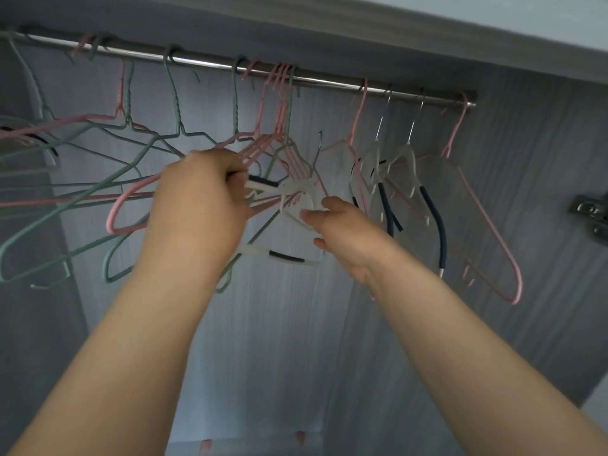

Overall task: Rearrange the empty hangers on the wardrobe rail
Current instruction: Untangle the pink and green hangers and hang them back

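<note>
A steel rail [329, 81] runs across the top of the wardrobe. Pink hangers [278, 93] and green hangers [174, 93] hang from it in a tangle at left and centre. A clear plastic hanger with dark grips [286, 256] is off the rail, its metal hook [317, 153] pointing up. My left hand [200, 205] is shut on its upper arm among the pink wires. My right hand [345, 235] pinches its clear neck. Two more clear hangers [404, 159] and a pink hanger [487, 225] hang at the right.
The grey wardrobe back panel [296, 324] lies behind the hangers. A metal door hinge [592, 215] sits on the right wall. The top board [362, 34] is close above the rail. The rail has bare stretches between hook groups.
</note>
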{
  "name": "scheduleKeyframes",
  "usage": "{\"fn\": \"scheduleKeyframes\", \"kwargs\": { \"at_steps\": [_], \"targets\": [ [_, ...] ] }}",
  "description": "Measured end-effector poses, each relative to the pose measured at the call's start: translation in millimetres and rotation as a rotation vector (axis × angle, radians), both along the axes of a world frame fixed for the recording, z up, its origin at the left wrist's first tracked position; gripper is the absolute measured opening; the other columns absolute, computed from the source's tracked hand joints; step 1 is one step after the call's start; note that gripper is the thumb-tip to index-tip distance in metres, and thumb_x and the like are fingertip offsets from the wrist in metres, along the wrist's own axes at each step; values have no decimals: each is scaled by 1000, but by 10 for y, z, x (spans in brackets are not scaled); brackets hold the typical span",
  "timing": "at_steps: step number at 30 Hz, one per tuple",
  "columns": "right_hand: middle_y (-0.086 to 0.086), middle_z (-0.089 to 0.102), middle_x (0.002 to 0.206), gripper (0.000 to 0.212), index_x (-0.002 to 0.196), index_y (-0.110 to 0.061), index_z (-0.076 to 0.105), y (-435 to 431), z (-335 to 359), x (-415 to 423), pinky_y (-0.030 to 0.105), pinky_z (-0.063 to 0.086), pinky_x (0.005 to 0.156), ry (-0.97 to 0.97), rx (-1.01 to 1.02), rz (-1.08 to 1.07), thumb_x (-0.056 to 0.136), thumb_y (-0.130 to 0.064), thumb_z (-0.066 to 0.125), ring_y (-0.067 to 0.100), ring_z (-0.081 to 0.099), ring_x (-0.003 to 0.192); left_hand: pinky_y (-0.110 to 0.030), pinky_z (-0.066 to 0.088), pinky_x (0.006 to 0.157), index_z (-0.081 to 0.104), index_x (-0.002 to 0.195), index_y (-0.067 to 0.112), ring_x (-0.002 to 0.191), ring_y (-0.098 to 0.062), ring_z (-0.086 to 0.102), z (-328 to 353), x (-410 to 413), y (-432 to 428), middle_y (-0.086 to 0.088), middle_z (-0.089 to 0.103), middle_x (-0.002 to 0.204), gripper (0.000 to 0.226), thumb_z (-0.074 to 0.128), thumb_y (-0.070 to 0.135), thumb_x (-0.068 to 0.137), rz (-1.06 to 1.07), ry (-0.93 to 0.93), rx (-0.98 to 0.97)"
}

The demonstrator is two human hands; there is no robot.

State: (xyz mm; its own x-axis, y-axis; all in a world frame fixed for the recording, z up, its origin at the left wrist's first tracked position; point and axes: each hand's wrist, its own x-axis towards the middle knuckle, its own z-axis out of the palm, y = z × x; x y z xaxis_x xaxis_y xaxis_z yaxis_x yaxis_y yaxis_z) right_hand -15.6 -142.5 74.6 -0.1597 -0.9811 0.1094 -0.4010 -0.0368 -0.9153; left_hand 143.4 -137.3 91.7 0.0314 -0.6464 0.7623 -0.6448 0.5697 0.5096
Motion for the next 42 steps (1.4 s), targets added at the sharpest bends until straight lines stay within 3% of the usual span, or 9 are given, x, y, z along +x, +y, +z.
{"fn": "scheduleKeyframes", "kwargs": {
  "at_steps": [3,8,11,14,22,26,32,36,42],
  "targets": [
    [-1,31,151,65,146,-17,21,16,-84,27,32,28,112,-21,24,-38,93,-45,44,21,34,136,-36,54,70,64,75,30,58,-13,66,-278,358,169,6,68,62,27,50,10,88,-107,191,92],
    [-2,37,148,61,144,-17,28,52,-275,50,27,28,104,152,5,3,94,-53,30,17,37,133,-9,50,53,67,77,34,54,-4,62,-755,978,376,12,70,74,22,54,19,87,-229,300,208],
    [1,62,95,41,99,-16,62,132,-366,100,9,38,78,217,-72,141,97,-43,31,7,54,86,-5,48,60,67,82,29,59,-1,61,-997,1103,455,14,71,73,20,54,14,87,-251,325,218],
    [0,50,63,43,66,-18,55,174,-491,100,12,38,61,308,-114,228,99,-32,33,4,46,57,-1,44,70,66,81,27,69,5,61,-1278,1164,435,20,70,73,25,51,8,86,-297,372,287],
    [-6,48,67,28,123,-15,51,612,-624,111,29,42,69,579,174,569,95,-13,46,6,51,57,-2,35,84,65,83,40,98,0,55,-1943,1085,155,17,66,95,36,50,8,90,-213,428,509],
    [-3,48,68,27,120,-10,47,834,-588,157,29,41,66,399,192,465,94,-9,44,11,49,53,-27,23,105,32,136,31,133,-15,30,-1994,809,123,5,34,143,46,46,26,92,-164,327,697],
    [16,51,92,27,114,9,52,1142,-516,267,21,33,56,24,361,342,87,3,49,13,41,63,-36,11,115,-2,143,28,141,-15,8,-1999,655,150,5,2,154,76,49,36,87,-199,119,713],
    [15,48,93,10,96,1,50,1243,-365,463,21,37,56,-199,374,348,89,6,46,12,45,64,-36,15,115,7,143,32,140,-13,10,-1913,526,165,11,2,153,67,45,40,88,-263,6,697],
    [13,42,74,20,90,-3,47,872,-154,543,18,36,51,-470,175,122,93,12,34,14,41,59,5,23,85,41,129,35,111,13,34,-1639,354,373,25,37,126,40,45,34,90,-479,26,593]
  ]
}}
